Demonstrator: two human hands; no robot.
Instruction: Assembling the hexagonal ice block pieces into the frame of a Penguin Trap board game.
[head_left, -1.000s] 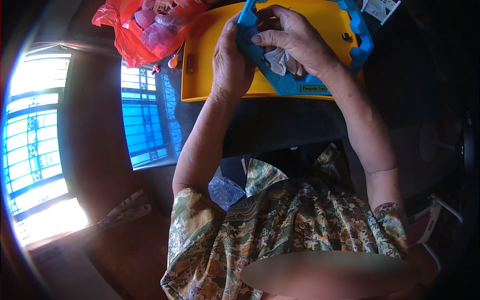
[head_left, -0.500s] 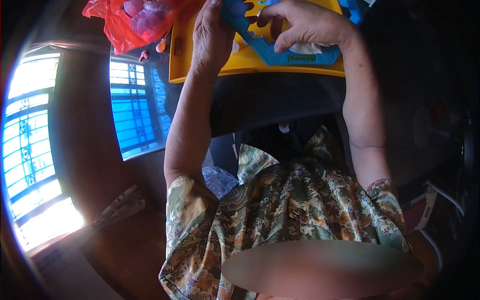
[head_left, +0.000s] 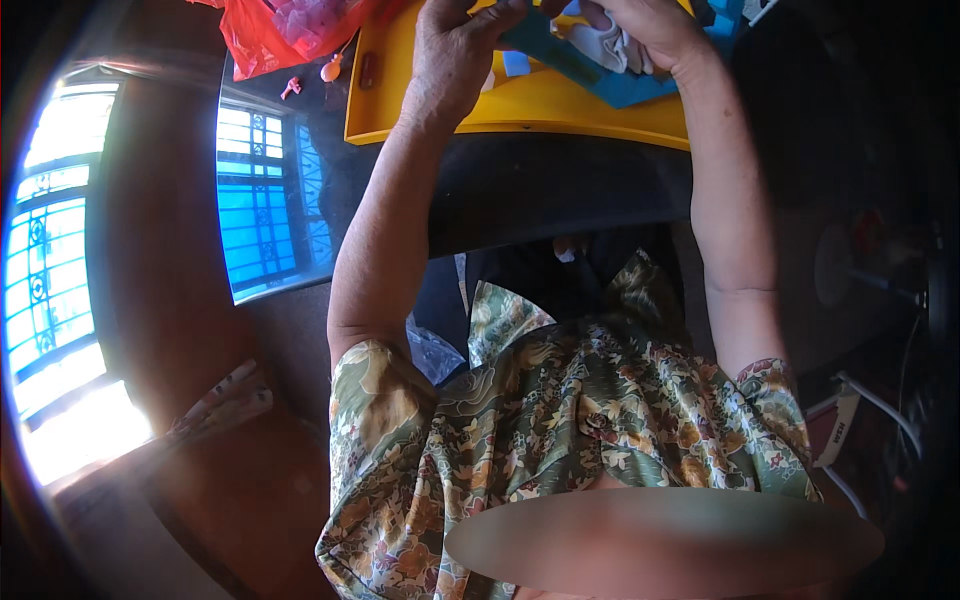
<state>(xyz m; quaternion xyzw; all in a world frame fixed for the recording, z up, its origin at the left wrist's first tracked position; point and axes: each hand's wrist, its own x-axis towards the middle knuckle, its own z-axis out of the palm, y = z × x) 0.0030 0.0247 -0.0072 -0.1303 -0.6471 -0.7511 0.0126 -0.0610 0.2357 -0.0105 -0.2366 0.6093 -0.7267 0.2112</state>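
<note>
A blue plastic frame (head_left: 570,62) with angled sides is tilted above the yellow tray (head_left: 590,118) at the top of the view. My left hand (head_left: 455,60) is closed at the frame's left side, thumb across its edge; its other fingertips run out of the picture. Over the frame's right part, my right hand (head_left: 650,32) has its fingers curled inward, and what they pinch is hidden. A white, rumpled-looking piece (head_left: 600,42) shows just under that palm, against the frame. A small pale blue block (head_left: 516,63) lies in the tray beside my left hand.
Left of the tray, a red plastic bag (head_left: 290,35) holds pinkish contents. Near it on the dark, glossy table (head_left: 560,180) lie a small orange thing (head_left: 332,69) and a small pink figure (head_left: 291,88). The table's front edge curves before my body. A bright barred window (head_left: 60,280) stands left.
The blue frame has turned and tilted, and its front label no longer reads clearly. My left thumb has come over its edge. My right fingers, spread before, have curled in.
</note>
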